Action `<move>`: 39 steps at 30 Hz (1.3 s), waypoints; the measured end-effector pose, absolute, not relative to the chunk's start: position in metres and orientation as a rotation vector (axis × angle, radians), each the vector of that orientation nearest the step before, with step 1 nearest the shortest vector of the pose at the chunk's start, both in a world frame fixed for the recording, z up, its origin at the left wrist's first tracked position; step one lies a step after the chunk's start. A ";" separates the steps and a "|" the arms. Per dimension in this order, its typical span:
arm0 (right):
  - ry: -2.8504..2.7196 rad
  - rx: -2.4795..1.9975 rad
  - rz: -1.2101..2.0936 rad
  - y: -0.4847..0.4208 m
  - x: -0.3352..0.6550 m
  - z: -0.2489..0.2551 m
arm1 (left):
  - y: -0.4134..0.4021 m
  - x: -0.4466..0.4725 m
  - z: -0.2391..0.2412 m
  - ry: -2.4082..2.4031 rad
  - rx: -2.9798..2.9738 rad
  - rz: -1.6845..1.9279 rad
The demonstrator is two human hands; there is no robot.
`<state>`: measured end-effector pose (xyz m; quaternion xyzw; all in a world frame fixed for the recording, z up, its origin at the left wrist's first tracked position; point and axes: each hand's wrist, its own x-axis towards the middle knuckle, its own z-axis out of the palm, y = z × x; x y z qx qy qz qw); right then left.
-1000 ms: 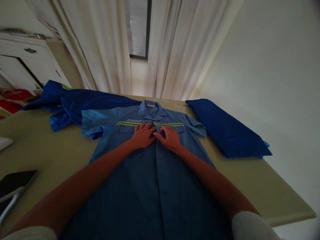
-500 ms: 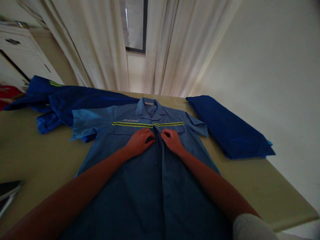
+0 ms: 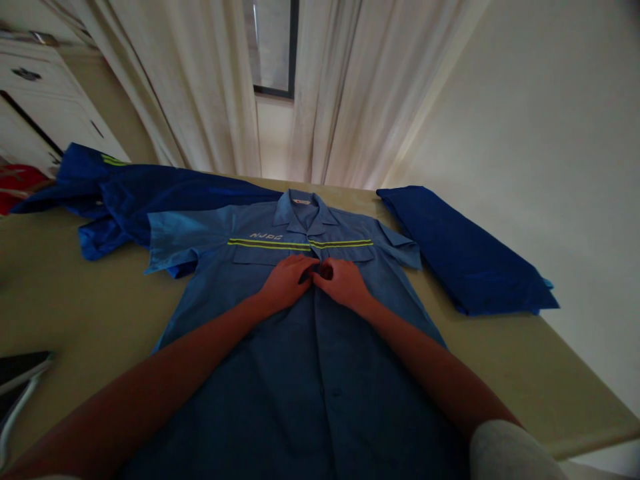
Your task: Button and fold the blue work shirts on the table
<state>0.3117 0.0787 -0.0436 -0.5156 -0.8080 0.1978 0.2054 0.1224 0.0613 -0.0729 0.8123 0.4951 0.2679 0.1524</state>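
ok so we've got a blue short-sleeved shirt [image 3: 295,353] lying face up on the table [image 3: 95,287], collar [image 3: 285,212] away from us and the body running down toward us. its long axis is basically our line of sight, and the front opening runs straight along it. our left hand [image 3: 287,283] and right hand [image 3: 343,283] meet right at that opening, just below the yellow stripes [image 3: 270,245], so neither one's really nearer. fingers on both look curled into a pinch on the shirt's front edges, thumbs inward, but it's too dark to tell if there's a button between them. we can make out one button [image 3: 337,392] lower down, well apart from our fingers. nothing's sitting on the shirt except our own hands and forearms, which slant across its lower half. off to the left, a darker blue garment [image 3: 170,193] is bunched up, partly under the shirt's sleeve. on the right there's a folded dark blue cloth [image 3: 465,253] right by the other sleeve. some dark flat gadget [image 3: 23,367] is near the left edge, out of the way.
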 end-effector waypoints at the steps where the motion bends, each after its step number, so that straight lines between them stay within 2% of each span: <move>1: -2.267 -1.479 0.505 0.077 0.310 -0.043 | 0.062 0.122 -0.073 1.412 2.335 0.760; 5: -2.276 -1.517 0.466 0.078 0.310 -0.043 | 0.062 0.122 -0.072 1.412 2.296 0.766; 12: -2.189 -1.334 0.750 0.092 0.321 -0.051 | 0.058 0.123 -0.068 1.448 2.314 0.755; 17: -2.148 -1.222 0.832 0.092 0.323 -0.058 | 0.054 0.123 -0.067 1.414 2.449 0.742; 25: -2.317 -1.254 0.695 0.086 0.320 -0.050 | 0.049 0.128 -0.070 1.529 2.649 0.593; 30: -2.227 -1.320 0.619 0.079 0.315 -0.048 | 0.048 0.129 -0.068 1.559 2.642 0.528; 39: -2.149 -1.324 0.682 0.078 0.313 -0.058 | 0.048 0.128 -0.065 1.528 2.642 0.498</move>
